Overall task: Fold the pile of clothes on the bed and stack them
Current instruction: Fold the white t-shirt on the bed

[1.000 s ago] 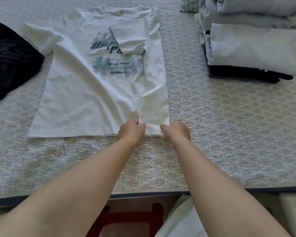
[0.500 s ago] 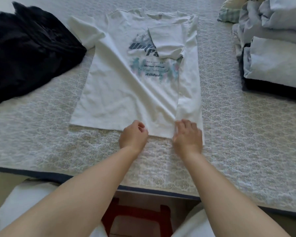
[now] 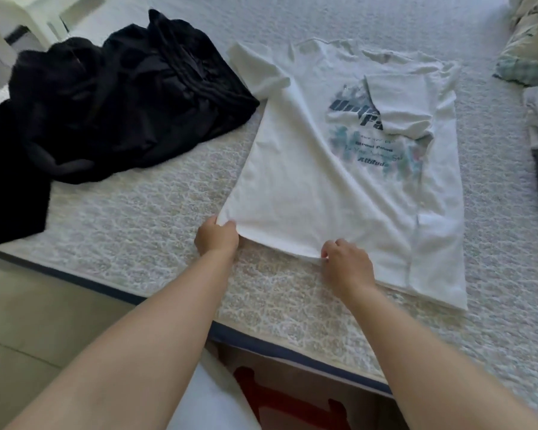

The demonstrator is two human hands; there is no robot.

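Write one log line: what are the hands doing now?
left hand: pinches hem corner | right hand: pinches hem | T-shirt: right side folded

White T-shirt (image 3: 295,181) chest print, last line reads "Attitude", larger word above partly covered, other lines blurred

Both hands have shifted to the person's left along the bottom hem of the white T-shirt (image 3: 308,193). A second ago they pinched the hem close together at the already folded right side. Now the left hand (image 3: 216,238) grips the shirt's near left corner, and the right hand (image 3: 347,263) pinches the hem near its middle, so they are set wider apart. The hem between them is lifted slightly off the bed (image 3: 156,231) and bows, where before it lay flat. The camera has also swung left, bringing more of the black clothes (image 3: 106,107) into view, while the folded stack has nearly slid out at the right edge.
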